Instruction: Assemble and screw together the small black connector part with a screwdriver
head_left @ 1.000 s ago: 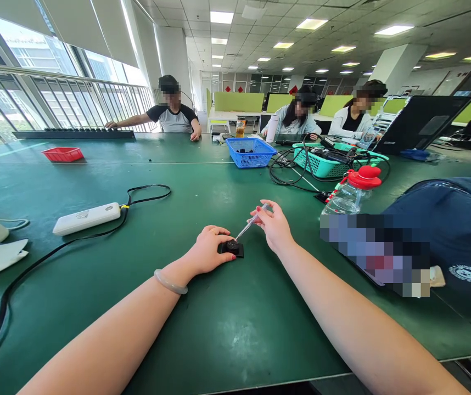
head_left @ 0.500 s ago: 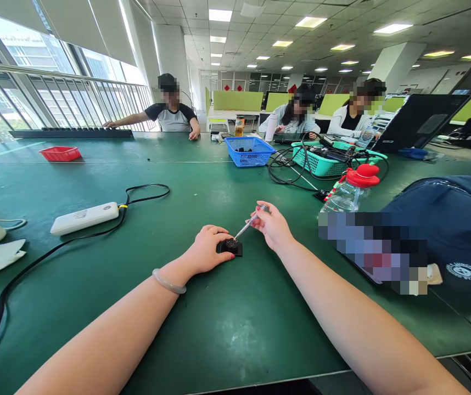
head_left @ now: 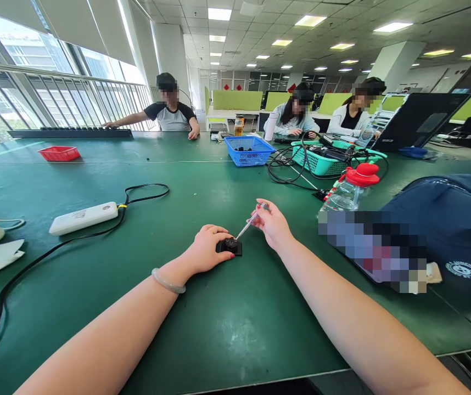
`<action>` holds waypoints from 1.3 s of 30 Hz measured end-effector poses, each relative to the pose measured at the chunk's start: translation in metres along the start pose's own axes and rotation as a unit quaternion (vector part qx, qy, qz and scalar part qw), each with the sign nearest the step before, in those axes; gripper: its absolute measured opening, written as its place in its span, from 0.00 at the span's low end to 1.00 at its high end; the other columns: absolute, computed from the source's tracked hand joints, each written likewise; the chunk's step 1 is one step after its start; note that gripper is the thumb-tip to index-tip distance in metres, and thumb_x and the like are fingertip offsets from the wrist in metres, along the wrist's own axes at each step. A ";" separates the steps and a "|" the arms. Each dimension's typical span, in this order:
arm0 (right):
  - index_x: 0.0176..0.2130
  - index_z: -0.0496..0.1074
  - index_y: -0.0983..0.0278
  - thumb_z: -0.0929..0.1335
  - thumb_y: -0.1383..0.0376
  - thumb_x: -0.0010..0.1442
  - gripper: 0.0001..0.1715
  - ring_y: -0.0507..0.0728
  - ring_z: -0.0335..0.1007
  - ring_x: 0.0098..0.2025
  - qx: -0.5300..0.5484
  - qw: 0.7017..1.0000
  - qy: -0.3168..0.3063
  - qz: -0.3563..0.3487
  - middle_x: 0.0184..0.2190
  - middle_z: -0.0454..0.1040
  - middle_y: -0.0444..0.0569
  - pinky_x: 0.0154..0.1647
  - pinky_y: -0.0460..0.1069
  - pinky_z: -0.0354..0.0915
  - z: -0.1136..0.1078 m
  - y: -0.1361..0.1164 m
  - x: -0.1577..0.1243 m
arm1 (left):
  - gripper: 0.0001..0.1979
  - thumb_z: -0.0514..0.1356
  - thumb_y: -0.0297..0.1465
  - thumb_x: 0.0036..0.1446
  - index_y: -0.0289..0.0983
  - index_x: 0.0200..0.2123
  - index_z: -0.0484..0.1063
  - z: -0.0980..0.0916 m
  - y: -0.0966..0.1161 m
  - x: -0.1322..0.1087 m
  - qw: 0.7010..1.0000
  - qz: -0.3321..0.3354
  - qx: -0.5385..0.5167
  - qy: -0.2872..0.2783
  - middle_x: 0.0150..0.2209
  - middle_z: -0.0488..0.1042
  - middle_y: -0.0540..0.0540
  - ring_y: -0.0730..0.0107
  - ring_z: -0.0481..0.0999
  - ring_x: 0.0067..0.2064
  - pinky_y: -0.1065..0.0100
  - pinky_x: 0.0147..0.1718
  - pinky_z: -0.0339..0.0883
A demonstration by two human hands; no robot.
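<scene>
My left hand (head_left: 207, 248) rests on the green table (head_left: 219, 323) with its fingers curled round a small black square part (head_left: 231, 246), holding it down. A pale bangle sits on that wrist. My right hand (head_left: 273, 224) pinches a thin screwdriver (head_left: 251, 220) with a clear handle. The tool slants down to the left and its tip touches the top of the black part.
A white power strip (head_left: 84, 218) with a black cable lies to the left. A clear bottle with a red cap (head_left: 351, 191) and a dark blue bag (head_left: 453, 230) stand at the right. A blue basket (head_left: 248, 150), teal basket (head_left: 321, 162) and red tray (head_left: 59, 153) sit farther back. Three people sit at the far side.
Both hands stay on the black part and screwdriver; the view has shifted very slightly, with no clear movement of the tool.
</scene>
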State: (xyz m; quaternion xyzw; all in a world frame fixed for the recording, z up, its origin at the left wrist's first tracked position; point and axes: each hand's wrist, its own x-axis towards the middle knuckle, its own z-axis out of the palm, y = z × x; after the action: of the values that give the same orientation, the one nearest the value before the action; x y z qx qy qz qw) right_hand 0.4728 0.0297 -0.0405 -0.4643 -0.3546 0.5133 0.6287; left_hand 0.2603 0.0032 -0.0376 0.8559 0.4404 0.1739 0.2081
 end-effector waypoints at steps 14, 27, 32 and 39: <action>0.37 0.68 0.59 0.74 0.63 0.55 0.12 0.54 0.77 0.26 0.017 0.999 -0.036 0.037 0.25 0.75 0.40 0.36 0.53 0.74 -0.004 0.007 0.004 | 0.17 0.67 0.37 0.51 0.43 0.46 0.78 0.000 0.001 0.000 1.000 0.003 -0.001 0.004 0.55 0.73 0.43 0.49 0.64 0.60 0.48 0.62 0.57; 0.35 0.66 0.59 0.71 0.66 0.55 0.09 0.59 0.80 0.29 0.048 0.998 -0.031 0.039 0.24 0.75 0.41 0.37 0.58 0.75 -0.007 0.006 0.005 | 0.17 0.65 0.37 0.54 0.43 0.48 0.76 0.002 0.003 -0.002 0.999 0.014 0.022 0.028 0.53 0.74 0.43 0.51 0.64 0.60 0.49 0.61 0.58; 0.35 0.66 0.60 0.72 0.65 0.54 0.10 0.57 0.78 0.28 0.052 0.997 -0.046 0.033 0.24 0.73 0.41 0.39 0.58 0.74 -0.006 0.006 0.004 | 0.17 0.65 0.36 0.54 0.43 0.47 0.77 0.003 0.003 -0.001 0.999 0.009 0.029 0.039 0.51 0.75 0.44 0.51 0.65 0.58 0.50 0.60 0.60; 0.39 0.69 0.60 0.72 0.61 0.52 0.13 0.51 0.68 0.20 -0.011 0.997 -0.071 -0.007 0.20 0.69 0.37 0.29 0.52 0.70 0.001 -0.004 -0.005 | 0.19 0.61 0.36 0.56 0.42 0.51 0.76 0.003 0.001 -0.001 0.998 0.002 0.048 0.043 0.52 0.75 0.44 0.51 0.65 0.58 0.51 0.61 0.59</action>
State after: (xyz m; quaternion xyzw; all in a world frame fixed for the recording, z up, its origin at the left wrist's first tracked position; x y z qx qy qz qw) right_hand 0.4717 0.0244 -0.0359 -0.4313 -0.4072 0.5362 0.6006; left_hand 0.2621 0.0016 -0.0395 0.8572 0.4554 0.1897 0.1476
